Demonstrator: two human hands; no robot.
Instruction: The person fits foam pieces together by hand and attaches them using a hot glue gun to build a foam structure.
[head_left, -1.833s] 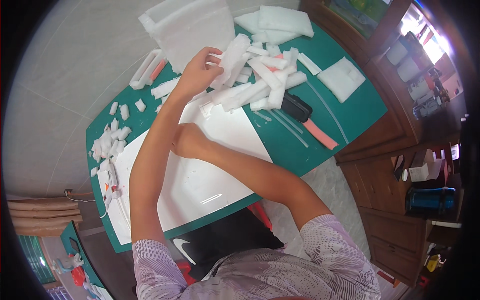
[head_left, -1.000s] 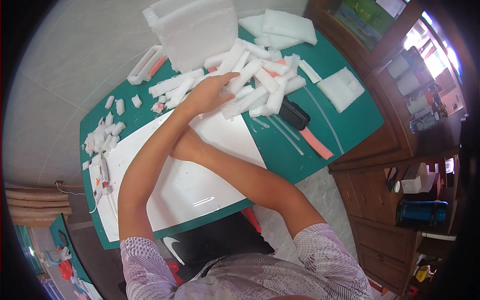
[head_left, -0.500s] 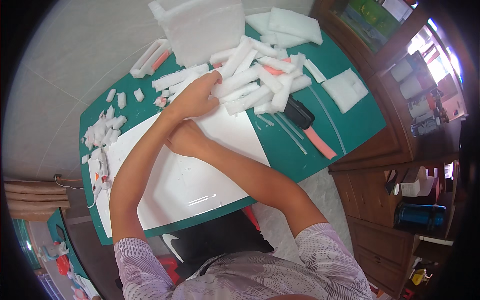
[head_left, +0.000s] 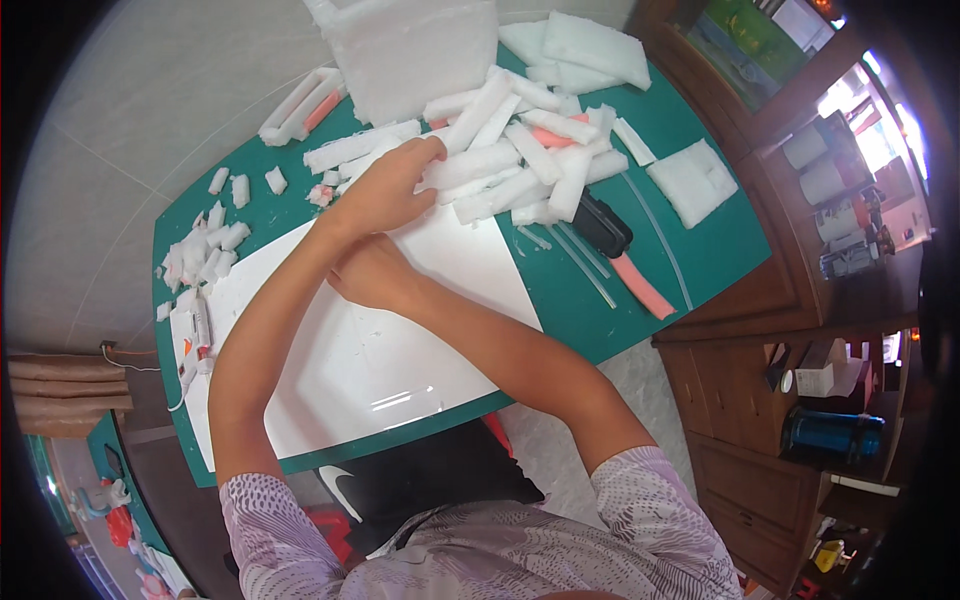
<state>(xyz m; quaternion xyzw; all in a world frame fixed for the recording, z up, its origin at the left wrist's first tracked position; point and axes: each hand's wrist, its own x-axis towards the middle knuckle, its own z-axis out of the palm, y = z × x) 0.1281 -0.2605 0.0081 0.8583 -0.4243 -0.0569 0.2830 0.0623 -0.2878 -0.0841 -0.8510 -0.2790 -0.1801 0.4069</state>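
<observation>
My left hand [head_left: 390,190] reaches over the far edge of a white sheet [head_left: 390,370], beside a pile of white foam strips [head_left: 485,165]. Its thumb and index finger are apart, with their tips close to the strip ends; whether they touch is unclear. Curled on the sheet, my right hand [head_left: 375,275] sits just nearer to me, partly beneath my left wrist. Most of its fingers are hidden, and so is anything inside them. A few pink strips [head_left: 560,135] lie among the foam.
On the green table [head_left: 620,330] stand a large white foam box [head_left: 415,60] and flat foam slabs [head_left: 590,50]. A black tool [head_left: 602,225], a pink strip [head_left: 642,288] and thin clear sticks [head_left: 585,260] lie right. Foam scraps [head_left: 190,260] and a white glue gun [head_left: 198,335] lie left.
The whole view has shifted slightly. My two hands keep nearly the same pose and place over the sheet, and the foam pieces look unmoved.
</observation>
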